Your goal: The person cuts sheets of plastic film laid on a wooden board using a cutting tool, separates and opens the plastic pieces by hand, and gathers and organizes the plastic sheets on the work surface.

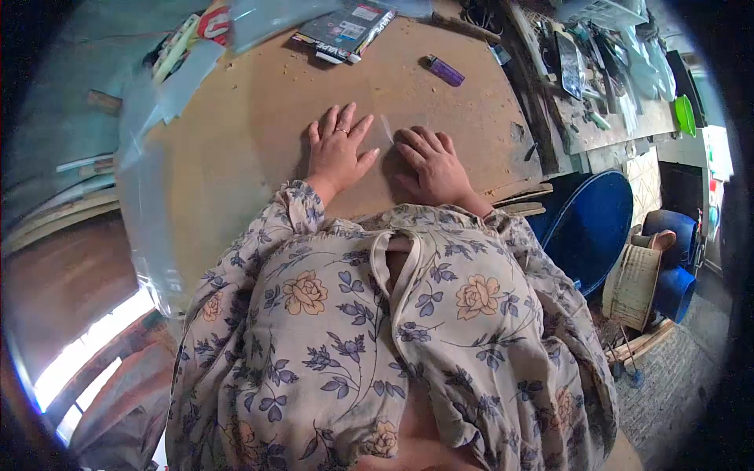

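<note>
My left hand (339, 151) lies flat on the tan tabletop (228, 149), fingers spread and a ring on one of them. Beside it, my right hand (433, 166) rests palm down with its fingers slightly bent and holds nothing that I can see. A thin whitish strip (387, 129) lies on the surface between the two hands, close to the right fingertips. Farther up the table is a purple lighter (446, 71). Beyond the left hand sits a flat dark box (345, 31) with printed edges. What lies under the palms is hidden.
Clear plastic sheeting (149, 212) hangs over the table's left edge. A cluttered bench (585, 129) stands at the right, with a green bowl (685, 115) at its end. Below it are a large blue barrel (593, 228) and a cream bucket (632, 286). Small crumbs dot the tabletop.
</note>
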The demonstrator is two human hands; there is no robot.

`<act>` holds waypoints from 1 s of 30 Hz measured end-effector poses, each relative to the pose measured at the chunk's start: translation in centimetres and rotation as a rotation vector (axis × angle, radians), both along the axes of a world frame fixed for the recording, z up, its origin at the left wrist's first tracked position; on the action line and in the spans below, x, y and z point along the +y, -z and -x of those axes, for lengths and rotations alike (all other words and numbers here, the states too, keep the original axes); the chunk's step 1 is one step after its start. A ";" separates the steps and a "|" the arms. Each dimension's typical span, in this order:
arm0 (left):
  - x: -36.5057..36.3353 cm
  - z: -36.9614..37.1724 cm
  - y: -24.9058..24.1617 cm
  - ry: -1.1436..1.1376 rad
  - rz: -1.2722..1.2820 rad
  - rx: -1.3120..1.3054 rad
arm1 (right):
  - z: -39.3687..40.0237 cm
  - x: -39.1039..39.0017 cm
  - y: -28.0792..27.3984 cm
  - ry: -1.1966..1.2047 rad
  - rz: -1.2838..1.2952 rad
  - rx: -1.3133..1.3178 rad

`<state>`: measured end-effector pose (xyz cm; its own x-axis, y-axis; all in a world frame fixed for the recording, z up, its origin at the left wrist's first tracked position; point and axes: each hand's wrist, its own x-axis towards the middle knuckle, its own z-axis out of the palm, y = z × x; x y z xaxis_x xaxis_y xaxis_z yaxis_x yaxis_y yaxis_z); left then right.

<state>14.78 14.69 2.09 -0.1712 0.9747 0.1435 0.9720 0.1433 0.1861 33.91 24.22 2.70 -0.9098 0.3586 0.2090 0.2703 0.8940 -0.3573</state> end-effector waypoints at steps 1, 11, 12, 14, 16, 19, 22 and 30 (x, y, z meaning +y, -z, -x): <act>0.1 -0.1 0.1 -0.003 -0.010 0.001 | 0.0 0.1 0.0 -0.001 0.003 -0.004; 0.2 -0.4 -0.6 0.004 0.102 0.009 | -0.4 0.0 -0.5 0.010 -0.013 0.020; 0.2 -0.5 -0.6 0.000 0.102 0.013 | -0.4 0.1 -0.4 0.017 -0.018 0.029; 0.2 -0.5 -0.6 -0.005 0.102 0.016 | -0.4 0.2 -0.3 0.017 -0.012 0.022; 0.2 -0.5 -0.5 -0.007 0.094 0.006 | -0.5 0.3 -0.2 0.018 -0.006 0.015; 0.2 -0.5 -0.9 -0.017 0.113 0.013 | -0.4 0.3 -0.1 0.010 -0.007 0.018; -0.2 -0.2 -0.8 -0.014 0.090 0.020 | -0.2 -0.3 -0.2 0.035 -0.015 0.013; 0.1 -0.7 -0.7 -0.030 0.119 0.031 | -0.7 0.3 -0.1 0.024 0.013 0.014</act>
<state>15.53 14.83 2.80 -0.1980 0.9797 0.0324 0.9720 0.1919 0.1358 34.57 24.47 2.85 -0.8981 0.3828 0.2164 0.2864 0.8827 -0.3726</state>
